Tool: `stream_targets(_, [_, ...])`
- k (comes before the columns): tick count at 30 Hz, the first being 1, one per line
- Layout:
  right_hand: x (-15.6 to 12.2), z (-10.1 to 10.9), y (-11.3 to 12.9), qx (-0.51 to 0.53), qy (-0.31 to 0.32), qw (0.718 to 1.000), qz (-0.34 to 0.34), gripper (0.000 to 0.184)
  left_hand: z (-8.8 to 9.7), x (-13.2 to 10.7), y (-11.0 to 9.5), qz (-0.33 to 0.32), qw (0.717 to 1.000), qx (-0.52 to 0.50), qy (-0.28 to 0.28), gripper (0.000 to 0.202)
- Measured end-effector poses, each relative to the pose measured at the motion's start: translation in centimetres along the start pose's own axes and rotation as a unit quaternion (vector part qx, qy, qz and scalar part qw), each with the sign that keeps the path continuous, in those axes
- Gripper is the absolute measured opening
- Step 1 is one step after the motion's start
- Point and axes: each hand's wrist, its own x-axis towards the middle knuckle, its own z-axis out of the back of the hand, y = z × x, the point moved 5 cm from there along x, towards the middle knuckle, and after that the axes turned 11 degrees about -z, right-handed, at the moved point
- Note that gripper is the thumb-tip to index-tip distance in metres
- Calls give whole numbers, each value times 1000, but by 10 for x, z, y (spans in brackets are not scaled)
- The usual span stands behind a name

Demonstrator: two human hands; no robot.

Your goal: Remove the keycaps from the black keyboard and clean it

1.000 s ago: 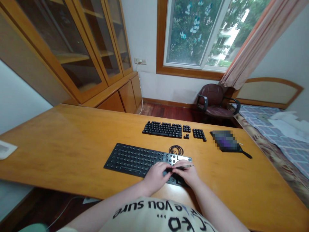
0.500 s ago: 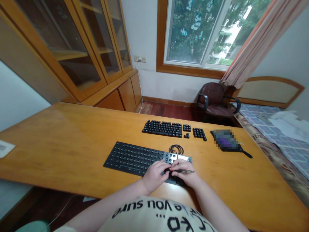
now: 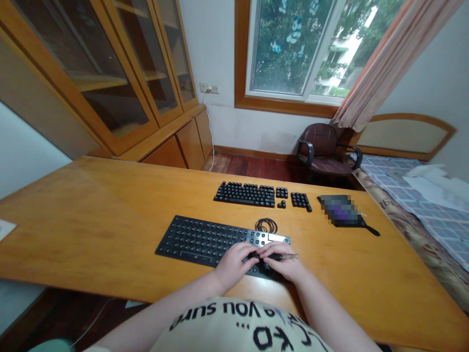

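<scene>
Desk [image 3: 91, 210] spanned the view, 9 to 3 o'clock. Kbd [image 3: 205, 242] lay on it under the hands, stretching off twd 10, sockets bare on L side. Loose keys [image 3: 245, 194] sat at 12. L hand [image 3: 234, 261] & R hand [image 3: 285, 264] met over kbd's R end; R grip pinched a thin tool [image 3: 287, 256], end twd 3. L grip: fingertips bunched, contents can't tell. Best, IMO: wrists steady, light pressure, tip clear of board.

Likely a bedroom: bed [image 3: 421, 210], curtain [image 3: 390, 61].
</scene>
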Motion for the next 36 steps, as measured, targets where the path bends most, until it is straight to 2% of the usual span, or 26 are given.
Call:
stream_targets(4, [1, 1, 1, -4, 1, 1000, 13, 7, 4, 6, 6, 45, 997, -65, -3, 23])
stream_targets(10, [2, -1, 5, 10, 11, 1000, 17, 9, 9, 9, 15, 44, 983, -179, 9, 24])
stream_targets(20, [0, -4, 2, 36, -4, 999, 15, 8, 11, 13, 17, 78, 971, -225, 8, 18])
stream_targets(23, [0, -2, -1, 43, 0, 999, 2, 6, 12, 12, 17, 90, 974, -208, -12, 17])
stream_targets(25, [-1, 1, -2, 50, -3, 999, -3, 17, 11, 11, 19, 106, 970, -214, -38, 16])
stream_targets(27, [-3, 7, -3, 51, -39, 998, -4, 25, 9, 9, 23, 123, 961, -240, -65, 16])
stream_targets(29, [-5, 14, -2, 13, -97, 995, -7, 26, 5, 7, 27, 139, 952, -261, -78, 18])
stream_targets(31, [-6, 15, 0, -63, -120, 991, -5, 25, 1, 6, 29, 150, 948, -271, -78, 21])
stream_targets(36, [-2, -8, 9, -230, -32, 972, 27, 31, -3, 8, 28, 160, 954, -244, -73, 18])
